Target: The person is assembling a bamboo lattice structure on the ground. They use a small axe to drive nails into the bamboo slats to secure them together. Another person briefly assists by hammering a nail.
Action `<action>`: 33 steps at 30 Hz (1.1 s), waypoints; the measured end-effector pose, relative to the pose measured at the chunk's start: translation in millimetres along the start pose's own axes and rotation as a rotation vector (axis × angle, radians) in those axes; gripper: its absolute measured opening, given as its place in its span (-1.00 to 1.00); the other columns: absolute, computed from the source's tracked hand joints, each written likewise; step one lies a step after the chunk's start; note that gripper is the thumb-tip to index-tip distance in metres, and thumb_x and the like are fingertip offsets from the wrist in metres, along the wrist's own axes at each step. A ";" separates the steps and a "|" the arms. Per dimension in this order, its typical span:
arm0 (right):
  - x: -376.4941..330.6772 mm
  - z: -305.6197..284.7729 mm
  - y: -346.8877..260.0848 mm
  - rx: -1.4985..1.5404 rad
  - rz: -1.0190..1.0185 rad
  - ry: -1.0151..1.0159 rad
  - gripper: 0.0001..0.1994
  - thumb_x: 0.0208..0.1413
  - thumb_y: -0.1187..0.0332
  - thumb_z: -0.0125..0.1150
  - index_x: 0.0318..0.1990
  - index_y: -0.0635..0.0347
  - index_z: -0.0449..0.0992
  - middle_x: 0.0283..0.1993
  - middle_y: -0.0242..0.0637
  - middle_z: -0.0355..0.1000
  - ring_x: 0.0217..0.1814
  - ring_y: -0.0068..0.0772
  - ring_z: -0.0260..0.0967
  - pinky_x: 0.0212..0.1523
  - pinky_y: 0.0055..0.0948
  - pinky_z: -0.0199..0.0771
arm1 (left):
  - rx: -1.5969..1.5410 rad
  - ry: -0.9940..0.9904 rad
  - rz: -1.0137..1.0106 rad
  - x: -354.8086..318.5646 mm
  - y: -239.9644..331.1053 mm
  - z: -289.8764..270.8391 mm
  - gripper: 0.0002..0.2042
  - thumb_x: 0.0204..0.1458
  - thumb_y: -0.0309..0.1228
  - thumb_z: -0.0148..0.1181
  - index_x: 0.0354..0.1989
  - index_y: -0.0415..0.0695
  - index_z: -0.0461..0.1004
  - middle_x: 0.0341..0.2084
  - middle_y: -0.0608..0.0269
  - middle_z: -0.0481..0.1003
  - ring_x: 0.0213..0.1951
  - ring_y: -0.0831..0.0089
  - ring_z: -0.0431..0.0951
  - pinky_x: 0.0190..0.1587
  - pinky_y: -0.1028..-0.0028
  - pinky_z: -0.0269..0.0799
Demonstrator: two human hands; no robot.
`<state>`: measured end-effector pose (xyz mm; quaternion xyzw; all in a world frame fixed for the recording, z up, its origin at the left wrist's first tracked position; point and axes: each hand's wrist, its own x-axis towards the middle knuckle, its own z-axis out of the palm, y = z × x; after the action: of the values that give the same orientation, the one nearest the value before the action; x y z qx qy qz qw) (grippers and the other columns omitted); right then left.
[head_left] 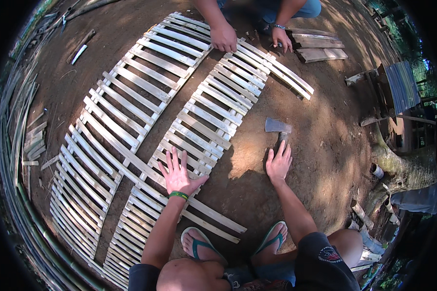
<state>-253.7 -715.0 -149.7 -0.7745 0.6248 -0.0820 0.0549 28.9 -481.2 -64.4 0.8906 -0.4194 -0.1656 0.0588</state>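
Note:
My left hand is open, palm down with the fingers spread, over the slats of a bamboo slat panel. A green and yellow band circles that wrist. On the right, my right hand reaches out with fingers extended toward a hatchet lying on the dirt. The fingertips are at the hatchet's dark handle, and I cannot tell whether they touch it. Most of the handle is hidden under the hand. Farther left lies a second row of pale slats, joined to the first by long crosswise strips.
Across from me, another person's hand rests on the panel's far end; the other hand hangs near short boards. Long bamboo poles line the left edge. A tree trunk and corrugated sheet stand at right.

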 end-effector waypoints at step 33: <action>-7.7 -4.8 42.4 0.096 0.222 0.081 -0.36 0.44 -0.09 -0.05 0.47 0.16 0.30 0.57 0.07 0.12 0.64 0.10 -0.01 0.59 0.18 -0.07 | 0.022 0.002 -0.015 -0.7 2.9 -0.5 0.26 -0.29 0.40 0.40 0.60 0.01 0.01 0.64 0.02 -0.21 0.63 -0.04 -0.26 0.55 -0.28 -0.42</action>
<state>-296.9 -716.4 -153.3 -0.6931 0.7039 -0.1364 0.0752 26.5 -482.5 -63.1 0.8944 -0.4146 -0.1606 0.0483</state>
